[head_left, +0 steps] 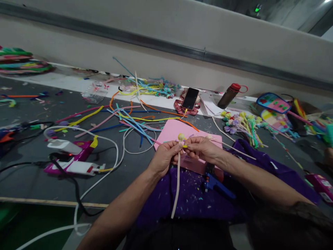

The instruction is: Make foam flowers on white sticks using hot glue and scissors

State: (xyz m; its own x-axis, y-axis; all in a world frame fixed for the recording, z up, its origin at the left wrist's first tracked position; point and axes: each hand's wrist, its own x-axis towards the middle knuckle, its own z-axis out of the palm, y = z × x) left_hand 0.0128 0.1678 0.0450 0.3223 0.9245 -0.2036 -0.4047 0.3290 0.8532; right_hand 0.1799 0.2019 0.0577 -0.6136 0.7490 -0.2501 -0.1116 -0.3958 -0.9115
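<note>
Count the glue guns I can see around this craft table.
4: a magenta-and-white plastic glue gun at left, a white glue gun above it, a blue glue gun under the right hand, a magenta one far right. Clutter may hide more.

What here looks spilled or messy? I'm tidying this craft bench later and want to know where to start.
Small coloured scraps speckle the purple cloth under the hands. Loose pipe cleaners lie crisscrossed across the grey table, and white and black cables trail over its front edge. The bottle lies tipped on its side.
</note>
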